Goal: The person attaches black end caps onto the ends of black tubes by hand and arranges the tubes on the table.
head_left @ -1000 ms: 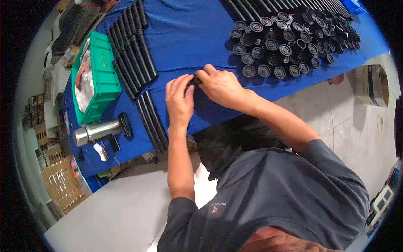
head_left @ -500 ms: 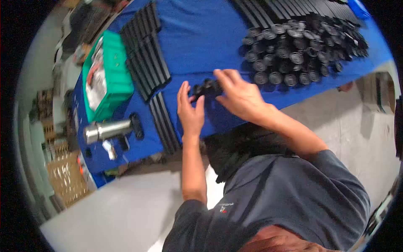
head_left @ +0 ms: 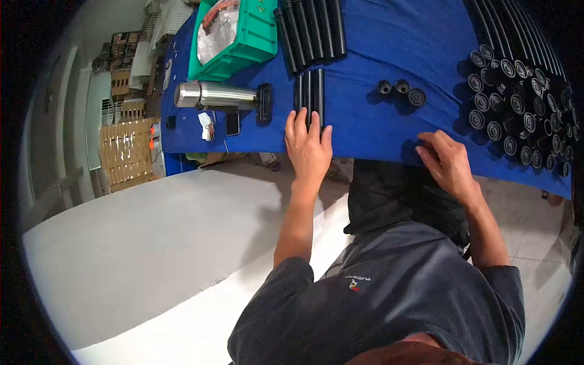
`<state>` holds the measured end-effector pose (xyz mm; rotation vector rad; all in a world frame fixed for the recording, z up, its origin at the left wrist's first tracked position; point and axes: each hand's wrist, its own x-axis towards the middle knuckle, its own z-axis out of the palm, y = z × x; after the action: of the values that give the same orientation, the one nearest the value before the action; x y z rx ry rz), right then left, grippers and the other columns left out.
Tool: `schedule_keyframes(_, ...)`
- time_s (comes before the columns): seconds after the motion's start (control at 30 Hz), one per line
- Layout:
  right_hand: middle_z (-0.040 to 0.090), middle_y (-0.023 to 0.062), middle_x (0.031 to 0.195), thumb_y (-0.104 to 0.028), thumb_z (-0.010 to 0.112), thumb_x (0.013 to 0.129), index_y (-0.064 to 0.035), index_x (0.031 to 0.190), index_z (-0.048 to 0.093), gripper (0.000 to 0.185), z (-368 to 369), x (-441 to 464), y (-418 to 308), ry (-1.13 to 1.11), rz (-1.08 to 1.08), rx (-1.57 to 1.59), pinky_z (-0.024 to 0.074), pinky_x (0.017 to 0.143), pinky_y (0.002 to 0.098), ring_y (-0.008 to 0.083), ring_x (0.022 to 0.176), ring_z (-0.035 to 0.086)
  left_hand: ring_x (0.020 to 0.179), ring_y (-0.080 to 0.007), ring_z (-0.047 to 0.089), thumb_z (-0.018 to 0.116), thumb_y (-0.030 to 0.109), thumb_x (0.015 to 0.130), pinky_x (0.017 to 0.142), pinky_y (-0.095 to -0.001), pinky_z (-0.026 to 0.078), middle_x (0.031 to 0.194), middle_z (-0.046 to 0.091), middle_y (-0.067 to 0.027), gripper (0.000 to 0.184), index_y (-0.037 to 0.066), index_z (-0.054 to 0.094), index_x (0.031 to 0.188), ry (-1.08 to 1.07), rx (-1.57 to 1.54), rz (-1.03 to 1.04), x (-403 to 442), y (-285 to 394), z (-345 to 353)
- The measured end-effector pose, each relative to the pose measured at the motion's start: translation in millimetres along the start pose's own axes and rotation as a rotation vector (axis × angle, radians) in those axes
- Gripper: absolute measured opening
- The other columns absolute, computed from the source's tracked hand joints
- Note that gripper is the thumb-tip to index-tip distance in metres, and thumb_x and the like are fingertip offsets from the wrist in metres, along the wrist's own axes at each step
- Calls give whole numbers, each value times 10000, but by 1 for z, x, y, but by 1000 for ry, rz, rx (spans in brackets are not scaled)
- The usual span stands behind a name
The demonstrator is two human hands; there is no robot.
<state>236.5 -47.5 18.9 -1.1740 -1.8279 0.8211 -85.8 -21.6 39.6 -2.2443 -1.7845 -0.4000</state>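
Resting on three black tubes (head_left: pixel 309 92) on the blue table (head_left: pixel 377 131), my left grip (head_left: pixel 309 149) is spread and loose. My right grip (head_left: pixel 451 159) is empty, bent a little, near the table's edge. Three black caps (head_left: pixel 402 87) sit between the tubes and the big pile (head_left: pixel 517 103).

Flask (head_left: pixel 225 98) — left of tube trio (head_left: pixel 308 91) | caps (head_left: pixel 402 87) — between trio and heap (head_left: pixel 517 104)

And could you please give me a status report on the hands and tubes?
Left hand on three black tubes; right hand apparently empty. Three round black pieces farther out, between hands. Steel flask left of tubes, not blocking.
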Motion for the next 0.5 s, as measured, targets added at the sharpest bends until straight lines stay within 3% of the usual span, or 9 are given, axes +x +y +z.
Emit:
schedule_keyframes(0.13,622,170,850,-73,722,909,-2,1083,651,200,-4,-2,-3,-21,10,14,494,633,446,363,723,630,1303,-408,498,735,196,913,1070,-516,436,1304,621,-192,348,12,726,1208,-70,-100,-9,-2,15,4)
schedule_keyframes(0.27,622,169,858,-80,716,919,-2,1071,650,183,-7,0,-4,-22,9,12,494,641,445,365,734,631,1129,-388,634,738,132,901,965,-455,527,1274,637,-204,448,15,647,1324,38,-302,-65,13,21,11)
schedule_keyframes(0.3,624,171,862,-80,713,921,-2,1067,650,178,-8,1,-5,-20,5,19,495,643,443,367,739,633,1122,-400,634,726,119,889,942,-465,532,1251,627,-220,559,15,553,1411,-52,-328,-112,17,22,12)
schedule_keyframes(0.4,632,176,874,-82,706,929,-1,1056,647,162,-11,2,-6,-26,9,31,503,651,432,369,753,642,1085,-388,670,732,104,889,928,-454,556,1282,639,-246,589,15,536,1437,-134,-288,-174,24,33,13)
schedule_keyframes(0.5,641,168,882,-93,715,927,1,1058,650,174,-13,0,-6,-61,45,43,517,663,407,340,758,655,1062,-447,659,707,108,873,928,-488,542,1219,643,-264,669,0,456,1484,-107,-349,-264,22,36,17)
